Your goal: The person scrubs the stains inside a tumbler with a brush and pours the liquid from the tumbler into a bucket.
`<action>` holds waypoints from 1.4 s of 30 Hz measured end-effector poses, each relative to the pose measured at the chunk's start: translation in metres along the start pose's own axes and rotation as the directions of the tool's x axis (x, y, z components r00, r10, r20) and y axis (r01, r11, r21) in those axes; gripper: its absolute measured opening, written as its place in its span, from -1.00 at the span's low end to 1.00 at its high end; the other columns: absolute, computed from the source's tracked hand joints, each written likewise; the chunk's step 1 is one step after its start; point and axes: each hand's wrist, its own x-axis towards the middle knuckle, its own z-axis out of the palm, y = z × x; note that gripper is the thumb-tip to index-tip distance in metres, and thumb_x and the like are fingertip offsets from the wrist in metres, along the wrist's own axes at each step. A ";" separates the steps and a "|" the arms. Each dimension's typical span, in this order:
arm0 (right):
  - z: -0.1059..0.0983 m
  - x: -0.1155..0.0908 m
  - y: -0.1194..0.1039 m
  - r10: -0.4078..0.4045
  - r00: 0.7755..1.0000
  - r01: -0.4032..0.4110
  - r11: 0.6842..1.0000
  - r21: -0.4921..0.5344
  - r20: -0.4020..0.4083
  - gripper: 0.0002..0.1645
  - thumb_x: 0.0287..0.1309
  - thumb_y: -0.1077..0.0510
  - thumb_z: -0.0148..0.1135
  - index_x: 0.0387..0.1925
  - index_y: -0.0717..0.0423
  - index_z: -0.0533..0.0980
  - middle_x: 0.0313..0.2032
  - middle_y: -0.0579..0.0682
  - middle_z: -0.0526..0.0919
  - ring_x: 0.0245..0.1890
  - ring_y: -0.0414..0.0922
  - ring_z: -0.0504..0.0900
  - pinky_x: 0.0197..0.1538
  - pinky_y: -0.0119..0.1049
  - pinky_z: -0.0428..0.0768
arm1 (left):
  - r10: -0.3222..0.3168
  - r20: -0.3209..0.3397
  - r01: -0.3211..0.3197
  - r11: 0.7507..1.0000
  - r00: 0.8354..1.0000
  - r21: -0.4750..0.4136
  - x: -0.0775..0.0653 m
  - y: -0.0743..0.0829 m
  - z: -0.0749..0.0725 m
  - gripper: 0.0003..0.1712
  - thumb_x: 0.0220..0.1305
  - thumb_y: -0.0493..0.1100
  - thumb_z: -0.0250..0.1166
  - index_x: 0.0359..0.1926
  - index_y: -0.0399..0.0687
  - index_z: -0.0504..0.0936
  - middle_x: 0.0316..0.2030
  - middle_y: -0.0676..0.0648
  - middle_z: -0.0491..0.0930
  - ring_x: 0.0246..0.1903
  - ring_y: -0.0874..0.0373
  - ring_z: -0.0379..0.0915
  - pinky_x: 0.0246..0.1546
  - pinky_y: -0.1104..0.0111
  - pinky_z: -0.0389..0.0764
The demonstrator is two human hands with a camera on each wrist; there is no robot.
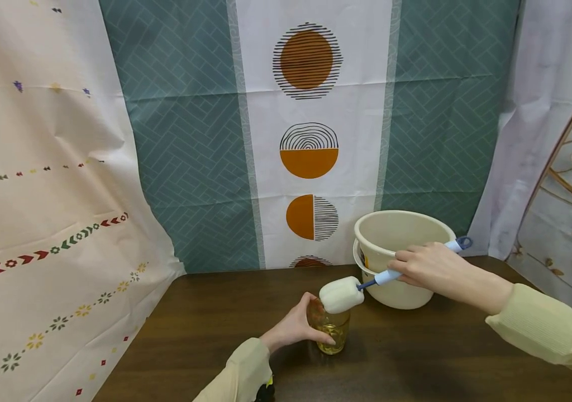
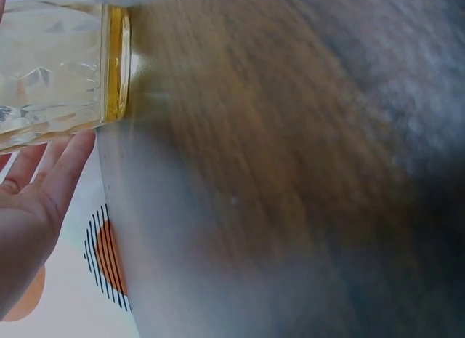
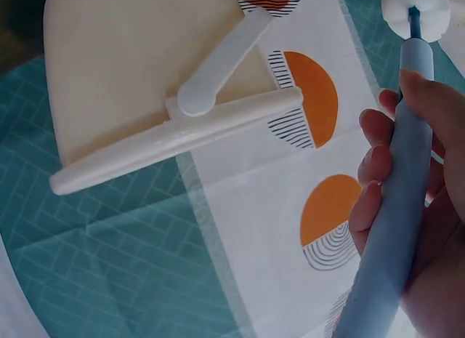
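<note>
A clear amber-tinted drinking glass [image 1: 335, 335] stands upright on the brown table. My left hand [image 1: 295, 325] holds it from the left, thumb on the near side and fingers round the far side. In the left wrist view the glass [image 2: 54, 69] shows a faceted wall and a yellow base, with fingers [image 2: 69, 160] behind it. My right hand [image 1: 424, 265] grips the light blue handle of a sponge cup brush [image 1: 341, 294]. The brush's white sponge head is tilted down to the left, overlapping the glass rim in the head view.
Behind the brush, at the back right of the table [image 1: 205, 329], stand cream plastic basins [image 1: 401, 298], one set in another. A pale handle [image 3: 225, 62] shows on one in the right wrist view. Patterned cloths [image 1: 311, 111] hang at the back and both sides.
</note>
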 end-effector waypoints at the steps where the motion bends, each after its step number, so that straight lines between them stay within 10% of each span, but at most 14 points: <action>1: 0.000 0.002 0.000 -0.006 1.000 0.006 1.000 -0.009 0.009 -0.65 -0.36 0.15 0.43 -0.51 0.01 0.39 -0.62 -0.17 0.29 -0.67 -0.18 0.35 -0.69 -0.35 0.25 | -0.001 -0.002 0.001 1.000 1.000 0.002 0.000 0.000 0.000 -0.18 -0.23 -0.02 0.53 -0.01 -0.16 0.23 -0.14 -0.01 0.38 -0.12 0.16 0.29 -0.12 0.25 0.29; 42: 0.013 0.060 -0.020 -0.134 0.951 0.197 0.957 -0.212 0.279 -0.81 -0.23 0.17 0.41 -0.54 -0.08 0.52 -0.52 -0.09 0.51 -0.52 -0.12 0.44 -0.59 -0.32 0.33 | 0.004 0.026 -0.002 0.998 1.000 -0.065 0.002 0.001 0.000 -0.27 -0.21 -0.09 0.53 -0.10 -0.04 0.22 -0.20 0.01 0.38 -0.20 0.19 0.36 -0.17 0.30 0.36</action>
